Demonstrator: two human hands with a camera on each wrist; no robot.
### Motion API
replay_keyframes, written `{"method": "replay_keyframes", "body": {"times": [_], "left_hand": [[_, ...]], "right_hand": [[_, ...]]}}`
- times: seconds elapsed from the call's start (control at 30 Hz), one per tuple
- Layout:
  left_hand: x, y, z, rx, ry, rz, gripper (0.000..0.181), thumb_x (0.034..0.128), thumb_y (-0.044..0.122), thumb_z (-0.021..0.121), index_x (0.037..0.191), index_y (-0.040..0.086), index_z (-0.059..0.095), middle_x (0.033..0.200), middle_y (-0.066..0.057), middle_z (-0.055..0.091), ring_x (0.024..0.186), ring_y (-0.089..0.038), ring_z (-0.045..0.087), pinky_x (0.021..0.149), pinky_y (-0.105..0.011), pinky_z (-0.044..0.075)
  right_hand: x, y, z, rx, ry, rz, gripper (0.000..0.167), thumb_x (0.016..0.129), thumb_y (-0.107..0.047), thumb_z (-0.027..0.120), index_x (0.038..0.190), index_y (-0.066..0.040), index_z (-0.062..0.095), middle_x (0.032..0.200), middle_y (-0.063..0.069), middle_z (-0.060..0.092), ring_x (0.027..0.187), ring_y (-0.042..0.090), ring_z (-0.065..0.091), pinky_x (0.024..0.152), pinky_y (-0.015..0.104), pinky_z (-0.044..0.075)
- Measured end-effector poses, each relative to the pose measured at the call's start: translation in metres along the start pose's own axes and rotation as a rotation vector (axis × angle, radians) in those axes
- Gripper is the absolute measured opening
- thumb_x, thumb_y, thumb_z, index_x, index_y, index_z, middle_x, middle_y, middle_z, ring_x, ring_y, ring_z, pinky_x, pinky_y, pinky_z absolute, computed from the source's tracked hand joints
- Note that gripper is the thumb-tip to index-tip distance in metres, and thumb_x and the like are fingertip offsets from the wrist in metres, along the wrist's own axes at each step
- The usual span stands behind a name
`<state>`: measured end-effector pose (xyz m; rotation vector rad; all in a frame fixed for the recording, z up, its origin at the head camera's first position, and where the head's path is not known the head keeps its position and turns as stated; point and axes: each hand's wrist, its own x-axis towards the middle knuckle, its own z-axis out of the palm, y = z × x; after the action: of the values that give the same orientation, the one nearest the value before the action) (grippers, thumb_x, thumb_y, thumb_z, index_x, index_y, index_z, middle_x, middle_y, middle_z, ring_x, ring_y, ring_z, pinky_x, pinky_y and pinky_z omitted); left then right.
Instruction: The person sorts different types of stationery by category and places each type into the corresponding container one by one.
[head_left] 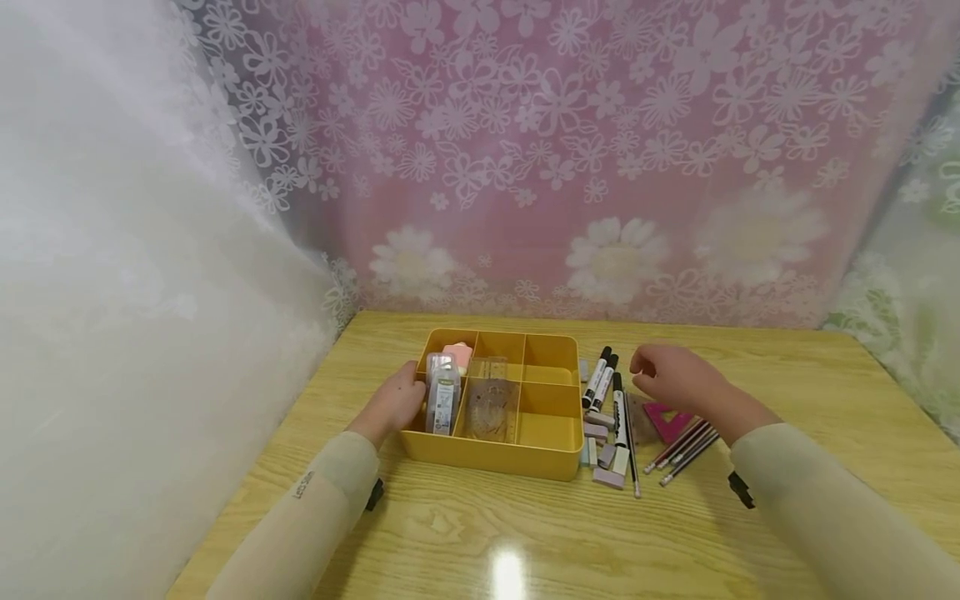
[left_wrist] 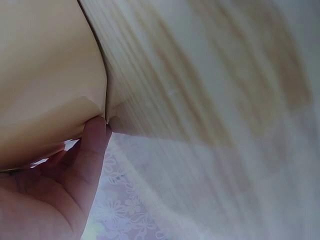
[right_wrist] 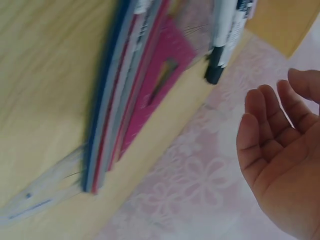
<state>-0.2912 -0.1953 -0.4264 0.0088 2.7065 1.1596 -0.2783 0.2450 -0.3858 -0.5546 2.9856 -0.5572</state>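
A yellow divided box stands on the table. My left hand grips its left side; in the left wrist view, the thumb of that hand presses on the box wall. A clear case with a white label stands in the front left compartment, in front of a pink item. Another clear plastic piece sits in the middle. My right hand hovers over the table right of the markers, fingers loosely curled, holding nothing.
Beside the box lie several erasers and a single pencil. Farther right are a magenta set square and a bunch of pencils. A clear ruler shows under the pencils. Flowered curtains hang behind the table.
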Motion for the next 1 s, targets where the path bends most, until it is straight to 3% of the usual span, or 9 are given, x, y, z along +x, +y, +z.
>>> {"method": "replay_keyframes", "body": {"times": [0.37, 0.5, 0.7, 0.87, 1.0], "left_hand": [[0.001, -0.001, 0.000, -0.008, -0.004, -0.003, 0.053, 0.1046, 0.026, 0.035, 0.154, 0.005, 0.034, 0.150, -0.015, 0.047, 0.142, -0.034, 0.039, 0.116, -0.057, 0.028], [0.001, 0.000, 0.001, -0.002, -0.001, 0.008, 0.053, 0.1044, 0.026, 0.034, 0.153, 0.005, 0.034, 0.149, -0.016, 0.047, 0.141, -0.034, 0.039, 0.116, -0.057, 0.028], [0.001, 0.000, 0.001, 0.003, 0.000, 0.007, 0.052, 0.1049, 0.027, 0.034, 0.152, 0.006, 0.036, 0.148, -0.014, 0.049, 0.140, -0.033, 0.041, 0.116, -0.057, 0.028], [0.000, 0.000, 0.001, -0.002, -0.001, -0.007, 0.052, 0.1045, 0.027, 0.034, 0.152, 0.006, 0.036, 0.149, -0.014, 0.048, 0.141, -0.033, 0.040, 0.116, -0.057, 0.028], [-0.001, 0.000, 0.001, -0.004, 0.002, -0.001, 0.051, 0.1045, 0.027, 0.034, 0.151, 0.006, 0.036, 0.148, -0.014, 0.049, 0.140, -0.033, 0.041, 0.115, -0.058, 0.029]], "right_hand": [[-0.022, 0.038, 0.009, -0.018, -0.179, 0.109, 0.046, 0.094, -0.028, 0.067, 0.124, 0.006, 0.060, 0.112, 0.025, 0.061, 0.099, 0.039, 0.062, 0.084, 0.057, 0.052], [-0.029, 0.046, 0.011, -0.054, -0.174, 0.130, 0.049, 0.091, -0.028, 0.070, 0.125, 0.006, 0.060, 0.116, 0.029, 0.057, 0.098, 0.039, 0.063, 0.085, 0.058, 0.052], [-0.034, 0.059, 0.010, -0.033, -0.161, 0.148, 0.048, 0.087, -0.020, 0.072, 0.126, 0.006, 0.060, 0.114, 0.028, 0.056, 0.089, 0.033, 0.061, 0.079, 0.055, 0.053], [-0.031, 0.067, 0.011, -0.029, -0.154, 0.121, 0.031, 0.091, -0.012, 0.068, 0.118, 0.002, 0.065, 0.108, 0.023, 0.060, 0.093, 0.036, 0.061, 0.081, 0.056, 0.052], [-0.026, 0.070, 0.011, -0.057, -0.164, 0.103, 0.024, 0.087, -0.006, 0.068, 0.111, -0.001, 0.068, 0.102, 0.018, 0.062, 0.089, 0.033, 0.060, 0.081, 0.055, 0.053]]}}
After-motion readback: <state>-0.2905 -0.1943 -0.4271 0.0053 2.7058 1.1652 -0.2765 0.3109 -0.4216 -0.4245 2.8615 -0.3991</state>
